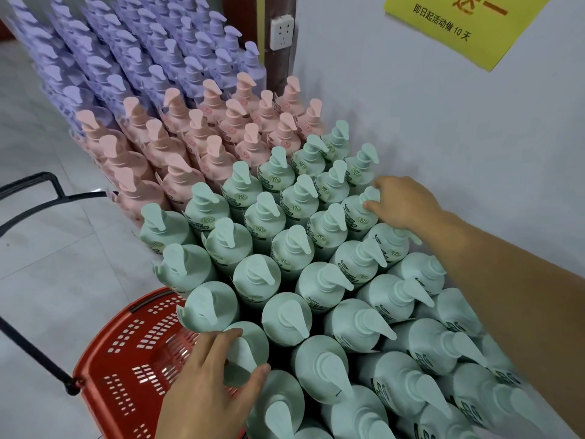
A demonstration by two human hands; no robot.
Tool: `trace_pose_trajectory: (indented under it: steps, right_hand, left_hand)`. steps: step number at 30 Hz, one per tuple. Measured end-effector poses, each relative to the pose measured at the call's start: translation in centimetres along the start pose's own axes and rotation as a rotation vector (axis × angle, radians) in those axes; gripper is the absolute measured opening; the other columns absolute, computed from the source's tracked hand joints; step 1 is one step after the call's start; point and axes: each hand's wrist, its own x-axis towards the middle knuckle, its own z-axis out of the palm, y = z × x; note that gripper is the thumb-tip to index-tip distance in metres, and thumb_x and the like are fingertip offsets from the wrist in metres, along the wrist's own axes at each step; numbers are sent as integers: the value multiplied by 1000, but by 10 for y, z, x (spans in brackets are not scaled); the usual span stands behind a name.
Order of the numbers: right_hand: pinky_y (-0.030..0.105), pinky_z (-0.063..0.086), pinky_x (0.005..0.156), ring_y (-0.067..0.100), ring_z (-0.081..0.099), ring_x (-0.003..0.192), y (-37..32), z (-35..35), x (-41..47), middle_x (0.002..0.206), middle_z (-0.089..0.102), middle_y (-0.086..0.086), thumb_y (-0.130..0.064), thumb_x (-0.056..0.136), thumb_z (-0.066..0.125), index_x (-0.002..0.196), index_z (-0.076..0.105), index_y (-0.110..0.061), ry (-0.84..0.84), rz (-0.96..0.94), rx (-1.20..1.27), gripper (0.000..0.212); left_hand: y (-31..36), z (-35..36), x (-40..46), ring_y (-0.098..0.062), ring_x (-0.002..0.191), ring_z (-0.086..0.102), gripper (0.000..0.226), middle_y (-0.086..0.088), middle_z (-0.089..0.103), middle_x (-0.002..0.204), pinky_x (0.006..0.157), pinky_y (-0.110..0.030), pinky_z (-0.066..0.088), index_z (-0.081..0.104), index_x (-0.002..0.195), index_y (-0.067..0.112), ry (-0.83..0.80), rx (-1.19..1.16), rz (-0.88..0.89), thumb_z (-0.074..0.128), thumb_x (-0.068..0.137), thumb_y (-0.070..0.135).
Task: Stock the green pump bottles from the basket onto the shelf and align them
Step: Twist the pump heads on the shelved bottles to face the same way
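Several pale green pump bottles (319, 280) stand in tight rows against the white wall. My left hand (209, 384) is at the front edge of the block, fingers and thumb curled round a green bottle (245, 350) from its outer side. My right hand (402, 201) reaches across to the wall side and pinches the pump head of a green bottle (361, 213) near the back. The red plastic basket (133, 353) sits on the floor below my left hand; no bottles show in its visible part.
Pink pump bottles (196, 137) stand behind the green ones, and purple ones (133, 58) behind those. The basket's black handle (34, 337) stretches left over the tiled floor. A wall socket (281, 32) and a yellow notice (465, 23) are on the wall.
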Motion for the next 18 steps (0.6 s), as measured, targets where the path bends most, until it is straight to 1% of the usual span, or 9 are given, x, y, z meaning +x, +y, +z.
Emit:
trace_pose_trajectory:
  steps: [3, 6, 8, 11, 13, 15, 16, 17, 18]
  right_hand:
    - [38, 47, 79, 35, 60, 104, 2, -3, 9, 114, 65, 15, -38, 94, 65, 124, 58, -13, -20, -20, -39, 40]
    - [41, 50, 82, 36, 60, 100, 5, -3, 10, 111, 64, 16, -36, 94, 65, 126, 56, -14, -23, -77, -86, 40]
    - [40, 50, 78, 35, 60, 94, 7, -3, 11, 107, 63, 15, -35, 95, 64, 130, 54, -15, -18, -118, -118, 42]
    - [37, 44, 70, 29, 52, 80, 10, -4, 12, 91, 54, 8, -32, 96, 63, 134, 52, -17, -14, -164, -144, 43]
    - [37, 43, 69, 27, 49, 79, 12, -3, 11, 87, 48, 4, -32, 97, 62, 134, 51, -18, -7, -182, -151, 41]
    - [41, 48, 73, 31, 55, 84, 14, -5, 9, 93, 57, 7, -33, 98, 60, 136, 50, -19, -26, -196, -143, 41]
    - [43, 50, 78, 34, 58, 92, 15, -6, 7, 101, 63, 10, -36, 99, 59, 138, 48, -20, -45, -198, -138, 43]
    - [44, 50, 83, 35, 60, 101, 15, -7, 4, 112, 65, 12, -40, 99, 57, 141, 46, -23, -52, -200, -139, 47]
    - [44, 49, 88, 35, 59, 108, 14, -9, 0, 122, 64, 12, -47, 98, 56, 144, 44, -25, -24, -207, -147, 53]
  left_hand:
    - [0, -1, 0, -1, 88, 55, 56, 26, 44, 111, 58, -13, 38, 58, 118, 37, -1, -3, 4, 71, 70, 62]
    - [1, -1, 0, -1, 88, 54, 56, 26, 44, 110, 60, -11, 37, 57, 118, 38, -11, -6, -1, 69, 70, 63]
    - [1, -2, 0, -1, 86, 53, 55, 26, 45, 109, 59, -10, 36, 58, 117, 37, -9, -9, -7, 71, 70, 62]
    - [2, -2, 0, 0, 90, 52, 56, 27, 43, 110, 61, -10, 36, 56, 119, 39, -22, -7, -12, 69, 70, 64]
    - [1, -2, 1, 1, 92, 51, 57, 28, 41, 111, 60, -10, 36, 54, 120, 41, -21, -4, -13, 66, 71, 66]
    - [2, -2, 0, 2, 91, 51, 58, 29, 40, 111, 60, -9, 36, 53, 122, 42, -13, 0, -5, 64, 71, 68]
    - [2, -2, 0, 1, 92, 51, 60, 29, 40, 112, 60, -9, 36, 53, 123, 42, -15, 4, -3, 61, 70, 70]
    - [2, -3, 0, 1, 92, 51, 63, 29, 40, 112, 60, -9, 36, 52, 123, 42, -17, 9, -1, 57, 70, 74]
    - [2, -4, -1, 1, 91, 53, 66, 29, 41, 112, 60, -9, 37, 53, 123, 42, -10, 10, 5, 52, 68, 78]
